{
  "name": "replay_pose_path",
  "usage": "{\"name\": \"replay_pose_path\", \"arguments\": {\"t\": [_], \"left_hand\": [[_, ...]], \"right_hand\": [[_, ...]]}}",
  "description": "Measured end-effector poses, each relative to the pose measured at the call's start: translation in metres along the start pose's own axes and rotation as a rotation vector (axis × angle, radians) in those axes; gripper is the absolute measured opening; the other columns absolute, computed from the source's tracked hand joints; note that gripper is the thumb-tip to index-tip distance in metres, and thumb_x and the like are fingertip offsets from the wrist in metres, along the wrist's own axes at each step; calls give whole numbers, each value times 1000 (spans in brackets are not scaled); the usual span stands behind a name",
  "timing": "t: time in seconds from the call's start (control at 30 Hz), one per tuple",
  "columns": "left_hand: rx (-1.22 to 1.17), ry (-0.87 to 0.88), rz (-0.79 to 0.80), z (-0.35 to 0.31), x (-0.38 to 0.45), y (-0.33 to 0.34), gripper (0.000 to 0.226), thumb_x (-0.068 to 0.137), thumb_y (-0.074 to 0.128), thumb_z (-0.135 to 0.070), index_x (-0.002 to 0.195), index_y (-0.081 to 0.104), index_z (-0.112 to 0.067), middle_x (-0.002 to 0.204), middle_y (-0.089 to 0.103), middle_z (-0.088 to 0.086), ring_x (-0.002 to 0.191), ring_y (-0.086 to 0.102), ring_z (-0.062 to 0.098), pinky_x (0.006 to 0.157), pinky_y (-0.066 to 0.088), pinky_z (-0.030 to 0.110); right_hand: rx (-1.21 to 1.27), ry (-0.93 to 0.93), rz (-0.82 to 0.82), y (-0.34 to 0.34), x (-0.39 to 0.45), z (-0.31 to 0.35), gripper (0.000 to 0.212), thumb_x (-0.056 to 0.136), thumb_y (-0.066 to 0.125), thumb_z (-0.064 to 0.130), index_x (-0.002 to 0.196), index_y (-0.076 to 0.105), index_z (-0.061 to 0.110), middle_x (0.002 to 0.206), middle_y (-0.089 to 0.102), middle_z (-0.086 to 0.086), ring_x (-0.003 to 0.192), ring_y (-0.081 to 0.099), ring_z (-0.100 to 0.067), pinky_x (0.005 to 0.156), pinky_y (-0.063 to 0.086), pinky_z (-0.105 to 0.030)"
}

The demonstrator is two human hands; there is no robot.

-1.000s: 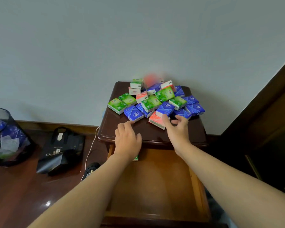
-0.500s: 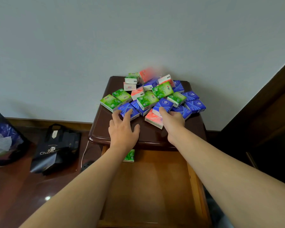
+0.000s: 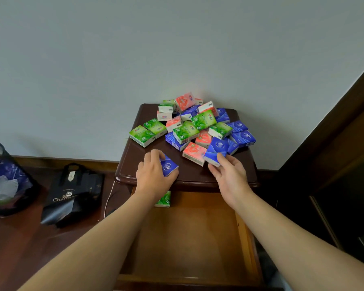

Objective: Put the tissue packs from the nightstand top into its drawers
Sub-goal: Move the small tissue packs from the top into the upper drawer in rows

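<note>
Soft, even indoor light, faint glare on the nightstand (image 3: 122, 177) edge, wide-angle bending at borders, perhaps slightly soft.

Left hand (image 3: 155, 174) grips a blue tissue pack (image 3: 169, 166) in curled fingers; right hand (image 3: 229, 175) pinches another blue pack (image 3: 215, 152) at its near edge.

The black bag (image 3: 72, 194) on the floor reads "Cha", the rest hidden.
</note>
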State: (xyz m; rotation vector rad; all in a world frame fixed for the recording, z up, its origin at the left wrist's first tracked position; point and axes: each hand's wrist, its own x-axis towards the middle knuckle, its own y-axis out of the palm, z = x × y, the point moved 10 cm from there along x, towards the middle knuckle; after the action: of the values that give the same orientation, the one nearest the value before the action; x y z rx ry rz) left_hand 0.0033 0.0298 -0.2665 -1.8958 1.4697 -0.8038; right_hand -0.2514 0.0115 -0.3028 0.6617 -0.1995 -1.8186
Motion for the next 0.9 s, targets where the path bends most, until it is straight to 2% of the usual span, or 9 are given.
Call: {"name": "replay_pose_path", "arguments": {"t": [0.13,0.23,0.37,0.47,0.53,0.63,0.73,0.83,0.9], "left_hand": [[-47,22,37,2,-25,-2,72,80,81,-48,132,32,-47,124,38,-3,106,55,19,85,59,37],[-152,0,28,15,-59,0,75,76,82,-44,129,31,-57,118,29,-9,97,58,9,77,57,21],[-278,-51,-59,44,-108,-9,63,74,88,-36,113,42,-52,116,29,-17,99,58,0,68,47,3],[-341,-137,-149,68,-139,-28,57,76,88,-42,110,43,-50,113,43,-25,102,54,-14,64,46,5],[-364,-174,-200,80,-154,-39,53,75,87,-49,107,45,-51,103,59,-23,98,57,-13,65,45,9],[-471,-235,-284,96,-168,-50,49,79,86,-47,108,47,-51,100,62,-25,98,60,-13,69,48,5],[-606,-349,-395,116,-174,-54,37,90,77,-38,112,48,-47,108,64,-20,96,64,-5,76,53,17],[-700,-418,-456,131,-175,-52,28,100,67,-30,118,49,-41,105,69,-9,77,71,9,62,53,16],[-752,-423,-460,134,-175,-49,25,103,62,-23,122,50,-36,99,71,-9,64,71,12,58,52,13]], "right_hand": [[-40,80,188,-1,-27,-10,56,97,70,4,142,47,29,127,72,-15,111,75,-32,88,63,-46],[-60,162,301,7,-51,-22,73,94,70,-4,143,49,47,131,66,-16,112,74,-37,91,62,-52],[-123,266,332,13,-81,-47,51,95,70,2,138,58,27,124,73,-18,107,76,-34,80,63,-44],[-332,320,261,4,-100,-77,34,97,73,19,129,61,21,109,79,-13,90,79,-27,62,60,-36],[-514,337,196,-4,-110,-102,38,91,81,31,122,62,23,108,80,-8,82,78,-21,56,57,-31],[-657,377,155,-3,-122,-139,47,80,90,38,114,61,27,109,77,-2,80,78,-15,53,56,-27],[-720,427,123,4,-128,-170,49,80,90,36,116,58,26,110,74,-1,81,78,-16,51,57,-26],[-723,450,115,17,-127,-192,43,88,84,28,121,57,20,113,72,-5,74,78,-16,49,57,-28],[-751,438,124,25,-123,-203,44,91,81,19,127,57,17,121,70,-8,90,77,-24,51,58,-32]]}}
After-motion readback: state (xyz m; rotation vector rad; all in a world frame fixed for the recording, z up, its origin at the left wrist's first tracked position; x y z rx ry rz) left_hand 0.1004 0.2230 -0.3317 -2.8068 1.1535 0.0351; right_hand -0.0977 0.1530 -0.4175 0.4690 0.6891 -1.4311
